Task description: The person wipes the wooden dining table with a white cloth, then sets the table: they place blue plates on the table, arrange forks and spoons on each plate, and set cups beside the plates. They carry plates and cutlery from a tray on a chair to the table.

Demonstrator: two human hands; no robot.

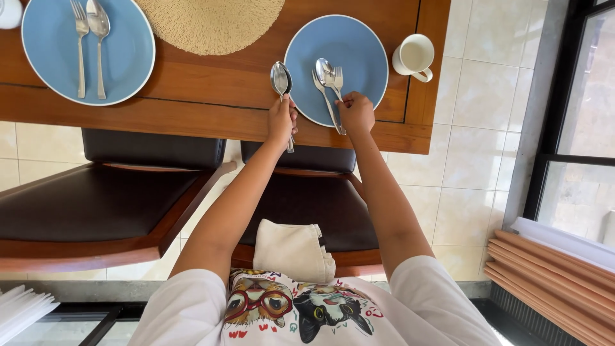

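Fingers (289,110) of the left hand (282,122) clenched round a spoon (281,80), bowl pointing away over the bench (211,77), just left of the blue plate (359,48); right hand (356,114) nearer, pinching the handles of the fork (325,96) and second spoon (328,74) lying lengthwise on it.

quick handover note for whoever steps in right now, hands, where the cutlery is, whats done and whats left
Left hand: holds a spoon by the handle, bowl over the bare wood table just left of the near blue plate.
Right hand: fingers on the handles of a fork and a second spoon lying on that plate.
White cup stands right of the plate.
Done: the far blue plate already has its fork and spoon.
Left: the held spoon is not set down yet.
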